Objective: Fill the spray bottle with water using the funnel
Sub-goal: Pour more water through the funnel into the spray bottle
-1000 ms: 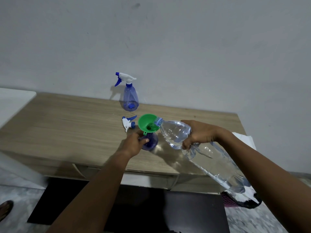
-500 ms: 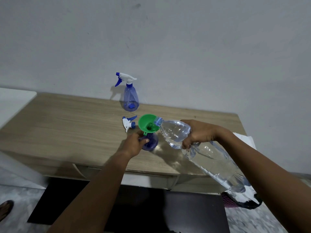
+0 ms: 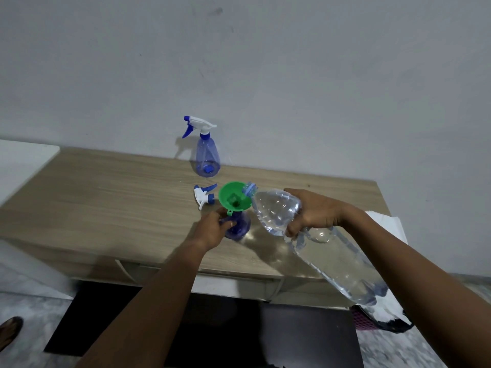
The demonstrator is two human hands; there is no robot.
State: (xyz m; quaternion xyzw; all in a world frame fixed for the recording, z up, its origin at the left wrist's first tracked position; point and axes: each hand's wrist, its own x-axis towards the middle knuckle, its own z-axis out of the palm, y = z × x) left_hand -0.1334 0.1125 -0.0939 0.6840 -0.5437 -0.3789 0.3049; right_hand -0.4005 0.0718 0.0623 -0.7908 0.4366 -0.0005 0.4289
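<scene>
A green funnel [image 3: 233, 199] sits in the neck of an open blue spray bottle [image 3: 240, 228] on the wooden table [image 3: 106, 208]. My left hand [image 3: 212, 229] grips that bottle just below the funnel. My right hand [image 3: 310, 212] holds a large clear water bottle [image 3: 318, 248] near its shoulder, tilted so its blue mouth [image 3: 249, 188] rests at the funnel's rim. The removed white and blue spray head [image 3: 204, 197] lies on the table left of the funnel.
A second blue spray bottle [image 3: 207, 152] with its head on stands by the wall behind. White paper [image 3: 385, 221] lies at the table's right end. A foot [image 3: 9, 332] shows at the lower left on the floor.
</scene>
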